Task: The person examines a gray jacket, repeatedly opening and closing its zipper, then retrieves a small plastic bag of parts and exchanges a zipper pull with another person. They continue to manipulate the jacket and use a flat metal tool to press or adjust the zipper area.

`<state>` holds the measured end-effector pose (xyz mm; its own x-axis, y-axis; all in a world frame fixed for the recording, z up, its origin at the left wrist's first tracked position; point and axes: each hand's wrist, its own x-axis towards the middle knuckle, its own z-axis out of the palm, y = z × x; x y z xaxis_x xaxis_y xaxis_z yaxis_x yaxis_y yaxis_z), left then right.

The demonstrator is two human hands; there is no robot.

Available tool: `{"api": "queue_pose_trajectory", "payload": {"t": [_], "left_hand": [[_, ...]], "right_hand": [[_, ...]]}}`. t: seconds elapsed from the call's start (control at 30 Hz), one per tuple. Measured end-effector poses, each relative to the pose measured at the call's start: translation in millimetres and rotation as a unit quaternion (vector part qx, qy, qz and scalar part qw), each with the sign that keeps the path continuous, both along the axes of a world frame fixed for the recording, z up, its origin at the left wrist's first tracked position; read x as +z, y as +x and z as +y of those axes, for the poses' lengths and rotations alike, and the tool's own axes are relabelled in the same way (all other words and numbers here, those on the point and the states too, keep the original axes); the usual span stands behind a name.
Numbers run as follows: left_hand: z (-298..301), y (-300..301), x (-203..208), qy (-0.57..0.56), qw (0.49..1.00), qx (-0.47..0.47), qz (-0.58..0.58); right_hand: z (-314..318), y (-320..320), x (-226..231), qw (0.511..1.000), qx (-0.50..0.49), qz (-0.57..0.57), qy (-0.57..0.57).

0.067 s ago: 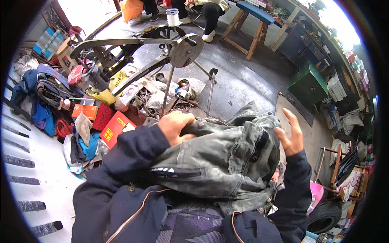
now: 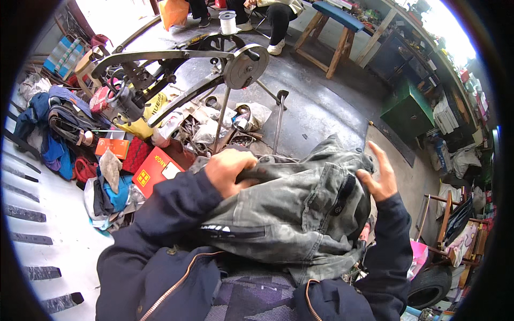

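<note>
Comparing this moment with the frame a tenth of a second earlier, almost nothing is seen to have shifted: the grey jacket point(image 2: 300, 214) is held bunched at chest height in the same place, and both hands are placed as they were. From this it is judged that the garment is being gathered or turned over slowly, not thrown or laid down.

The left hand point(image 2: 231, 171) is closed over the near-left top fold of the jacket, with the fingers curled into the cloth. The right hand point(image 2: 381, 179) is pressed against the jacket's right edge with the fingers spread upward; it cannot be told whether cloth is pinched there. Both forearms are covered by dark blue sleeves.

Room for moving is limited. Just beyond the jacket, at the far left, a black treadle sewing machine point(image 2: 176, 75) on thin metal legs is stood over a heap of bags and scraps point(image 2: 214, 125). A red box point(image 2: 155, 168) and piled clothing point(image 2: 51, 125) are crowded at the left. At the right, wooden chair frames point(image 2: 444, 219) and a tyre point(image 2: 431, 286) are set near the elbow. Open grey floor point(image 2: 321, 107) is left only at the far middle, where a wooden bench point(image 2: 337, 27) and a seated person's legs point(image 2: 278, 24) are seen at the far edge.
</note>
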<state>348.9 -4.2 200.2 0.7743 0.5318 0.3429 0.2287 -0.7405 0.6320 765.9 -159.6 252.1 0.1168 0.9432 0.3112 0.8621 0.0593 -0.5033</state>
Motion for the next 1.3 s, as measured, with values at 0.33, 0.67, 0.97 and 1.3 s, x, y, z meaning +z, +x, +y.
{"api": "queue_pose_trajectory", "payload": {"t": [0.33, 0.67, 0.97, 1.3], "left_hand": [[-85, -68, 33, 0.094, 0.991, -0.016, -0.097], [-78, -25, 33, -0.274, 0.92, -0.275, -0.061], [-10, 58, 9, -0.171, 0.985, 0.029, 0.02], [-127, 67, 62, 0.084, 0.946, -0.272, -0.153]], "right_hand": [[-56, -15, 20, 0.967, 0.004, 0.024, 0.252], [-87, 26, -21, 0.914, -0.047, 0.364, 0.175], [-98, 35, -7, 0.657, 0.345, 0.67, -0.039], [-27, 20, 71, 0.981, 0.045, 0.168, -0.085]]}}
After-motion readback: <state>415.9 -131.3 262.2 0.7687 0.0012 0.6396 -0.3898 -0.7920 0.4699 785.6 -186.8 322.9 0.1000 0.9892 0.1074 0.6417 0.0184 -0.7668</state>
